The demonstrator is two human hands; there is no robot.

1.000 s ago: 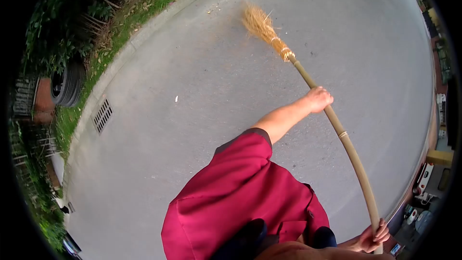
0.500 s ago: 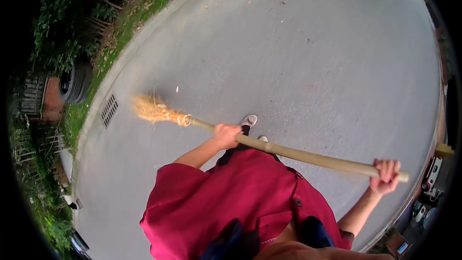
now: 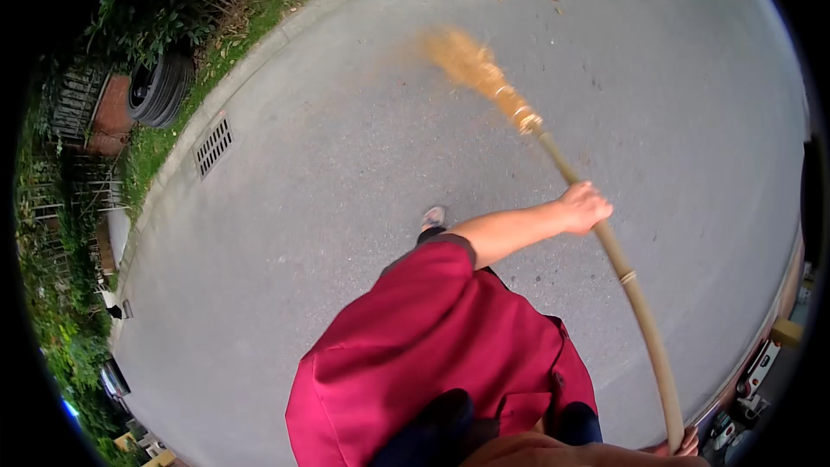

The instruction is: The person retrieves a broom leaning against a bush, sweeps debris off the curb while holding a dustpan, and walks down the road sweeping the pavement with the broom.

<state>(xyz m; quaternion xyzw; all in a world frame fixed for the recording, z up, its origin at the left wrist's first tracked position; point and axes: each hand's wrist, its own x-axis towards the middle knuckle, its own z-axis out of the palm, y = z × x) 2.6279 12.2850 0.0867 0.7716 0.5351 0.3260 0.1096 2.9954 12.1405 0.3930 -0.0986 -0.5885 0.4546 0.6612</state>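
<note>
A long-handled straw broom (image 3: pixel 638 294) stretches from the lower right up to the upper middle, its bristles blurred over the grey road (image 3: pixel 346 138). My left hand (image 3: pixel 585 207) is wrapped round the pole a little below the bristle binding. At the bottom right my right hand (image 3: pixel 687 443) is partly in view, its fingers round the pole near its end; the rest of it is hidden at the view's edge. One of my shoes (image 3: pixel 434 217) shows beyond the red shirt.
A drain grate (image 3: pixel 213 147) lies beside the kerb at the left. Stacked tyres (image 3: pixel 162 91) stand on the grass strip, near bushes and a fence. Scattered leaves lie on the road at the top. Vehicles are at the lower right edge.
Since half a second ago, the bristles have swung from beside the grate to the upper middle. My left hand has moved right and up, my right hand down. The grate now appears higher.
</note>
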